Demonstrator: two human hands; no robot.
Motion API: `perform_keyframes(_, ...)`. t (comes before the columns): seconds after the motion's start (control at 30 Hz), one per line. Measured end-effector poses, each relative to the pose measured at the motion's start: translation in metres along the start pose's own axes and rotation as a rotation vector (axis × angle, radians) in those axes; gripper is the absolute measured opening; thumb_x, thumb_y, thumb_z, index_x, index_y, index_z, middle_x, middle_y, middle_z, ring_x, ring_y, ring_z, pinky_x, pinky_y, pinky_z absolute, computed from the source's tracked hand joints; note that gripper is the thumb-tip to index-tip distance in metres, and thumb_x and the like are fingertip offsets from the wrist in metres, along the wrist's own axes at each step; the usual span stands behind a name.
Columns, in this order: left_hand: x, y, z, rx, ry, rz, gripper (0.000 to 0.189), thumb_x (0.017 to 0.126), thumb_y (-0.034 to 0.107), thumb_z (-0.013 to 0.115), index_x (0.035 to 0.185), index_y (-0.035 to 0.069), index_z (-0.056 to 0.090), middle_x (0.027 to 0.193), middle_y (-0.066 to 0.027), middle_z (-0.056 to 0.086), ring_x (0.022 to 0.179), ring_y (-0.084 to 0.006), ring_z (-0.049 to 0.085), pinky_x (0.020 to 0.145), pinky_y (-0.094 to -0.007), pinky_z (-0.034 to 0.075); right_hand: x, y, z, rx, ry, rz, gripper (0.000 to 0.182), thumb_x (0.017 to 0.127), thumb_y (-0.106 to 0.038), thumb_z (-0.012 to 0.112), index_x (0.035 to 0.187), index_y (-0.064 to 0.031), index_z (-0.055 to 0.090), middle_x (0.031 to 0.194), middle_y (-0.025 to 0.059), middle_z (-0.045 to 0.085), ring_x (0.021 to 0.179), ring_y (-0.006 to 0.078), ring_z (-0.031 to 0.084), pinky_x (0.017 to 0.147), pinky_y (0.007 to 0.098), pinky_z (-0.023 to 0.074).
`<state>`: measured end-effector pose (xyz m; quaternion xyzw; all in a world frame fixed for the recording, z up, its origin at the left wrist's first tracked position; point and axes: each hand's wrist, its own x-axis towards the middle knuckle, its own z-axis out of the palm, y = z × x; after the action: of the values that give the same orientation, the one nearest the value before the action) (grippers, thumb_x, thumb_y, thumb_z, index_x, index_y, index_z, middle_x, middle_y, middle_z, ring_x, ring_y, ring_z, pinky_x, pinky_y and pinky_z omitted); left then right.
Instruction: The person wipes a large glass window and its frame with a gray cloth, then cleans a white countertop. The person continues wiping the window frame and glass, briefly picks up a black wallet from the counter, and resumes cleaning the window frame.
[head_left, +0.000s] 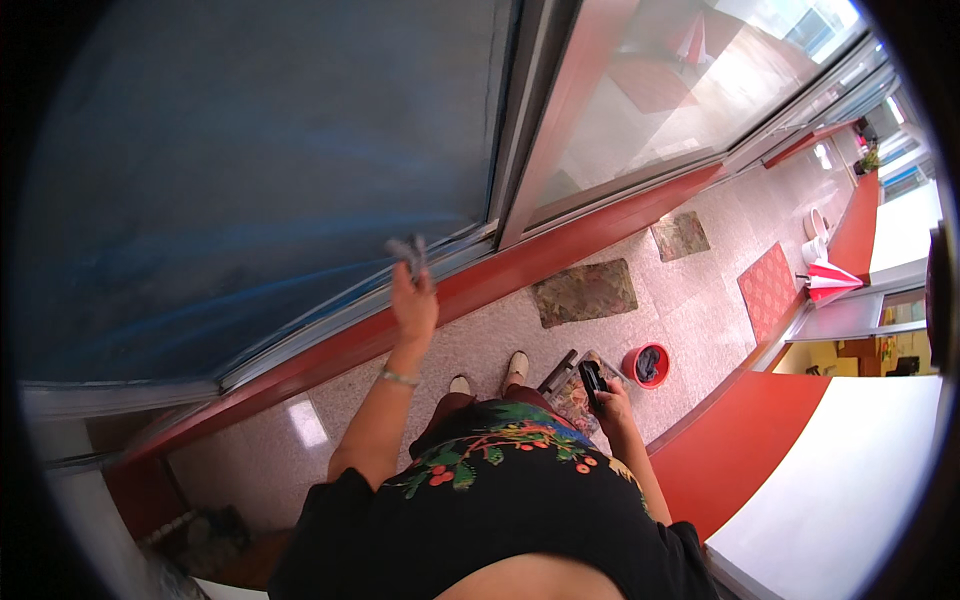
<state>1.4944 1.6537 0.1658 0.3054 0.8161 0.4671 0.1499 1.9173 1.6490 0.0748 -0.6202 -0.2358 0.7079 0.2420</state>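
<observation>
My left hand (414, 306) is stretched out to the lower frame of a large window. A small grey cloth (409, 253), blurred, is held in its fingers at the edge of the dark bluish pane (285, 150). Whether the cloth touches the pane or the metal window track (450, 251) I cannot tell. Down at my right side, my right hand (616, 406) grips a black elongated object (592, 381) whose kind is unclear. Below it stands a low seat with a floral cover (571, 396). A red bucket (648, 366) with a dark cloth (646, 361) inside stands close by.
A red skirting (570, 251) runs beneath the windows. Patterned mats (586, 292) and a red mat (768, 291) lie on the speckled floor (495, 330). A red-and-white umbrella (832, 283) leans by the right-hand red-and-white wall (742, 442), near pale tubs (814, 250).
</observation>
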Motion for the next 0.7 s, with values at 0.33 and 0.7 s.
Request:
perform_keyframes(0.33, 0.053, 0.003, 0.108, -0.269, 0.201, -0.335, 0.019, 0.089, 0.007, 0.050, 0.108, 0.002, 0.049, 0.103, -0.0195, 0.057, 0.092, -0.0391, 0.055, 0.082, -0.0474, 0.044, -0.036, -0.012, -0.020, 0.096, 0.121, -0.122, 0.033, 0.078, 0.005, 0.051, 0.110, -0.0037, 0.052, 0.080, 0.0056, 0.055, 0.058, 0.0172, 0.054, 0.050, 0.0285, 0.0458)
perform_keyframes(0.7, 0.037, -0.089, 0.193, 0.580, -0.257, 0.450, 0.029, 0.082, 0.021, 0.063, 0.104, 0.004, 0.057, 0.104, -0.0140, 0.059, 0.104, -0.0308, 0.053, 0.097, -0.0457, 0.037, -0.033, -0.012, -0.042, 0.165, 0.211, -0.083, 0.033, 0.079, 0.005, 0.054, 0.110, -0.0049, 0.051, 0.082, 0.0064, 0.056, 0.055, 0.0176, 0.053, 0.048, 0.0280, 0.0443)
